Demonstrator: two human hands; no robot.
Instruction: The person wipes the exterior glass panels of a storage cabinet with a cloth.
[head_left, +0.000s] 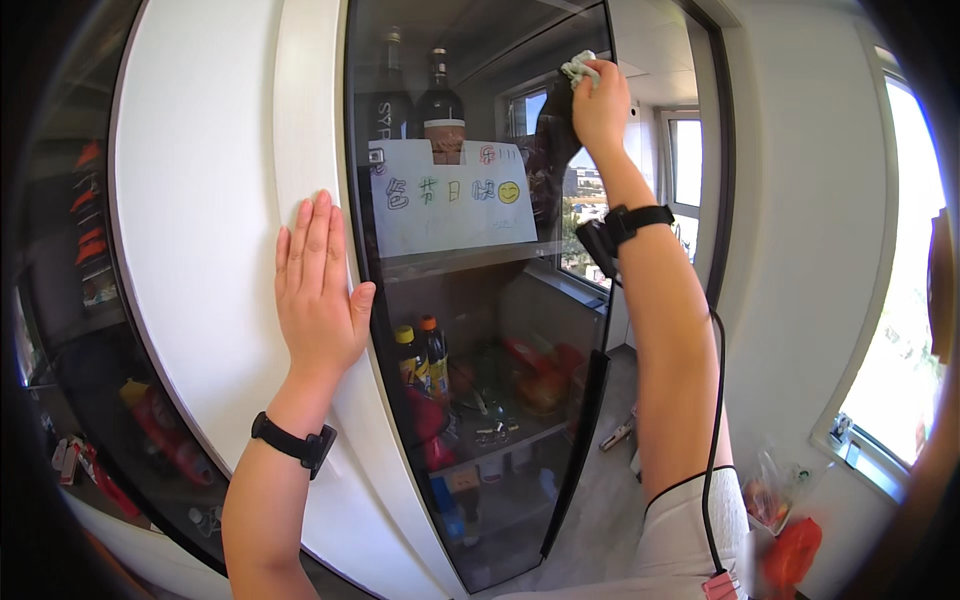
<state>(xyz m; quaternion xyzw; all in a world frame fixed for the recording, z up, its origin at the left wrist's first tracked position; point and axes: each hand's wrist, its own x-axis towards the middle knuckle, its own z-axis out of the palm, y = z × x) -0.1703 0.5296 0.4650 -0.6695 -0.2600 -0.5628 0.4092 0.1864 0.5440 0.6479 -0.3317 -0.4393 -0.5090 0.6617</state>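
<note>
My right hand (602, 105) grips a crumpled pale cloth (580, 69) against the upper right edge of a dark glass cabinet door (480, 289). My left hand (319, 289) lies flat on the white cabinet frame (304, 97) left of the glass, fingers pointing up and holding nothing. Behind the glass stand two dark bottles (441, 97), with a white paper (454, 214) bearing coloured handwriting and a smiley face in front of them. Lower down are bottles with yellow and orange caps (428, 337). Both wrists wear black straps with small devices.
Another dark glass door (82, 315) curves away at the far left. To the right are a white wall (802, 187) and a bright window (911, 262); a red plastic bag (793, 551) sits low beneath it. A black cable (720, 420) runs along my right arm.
</note>
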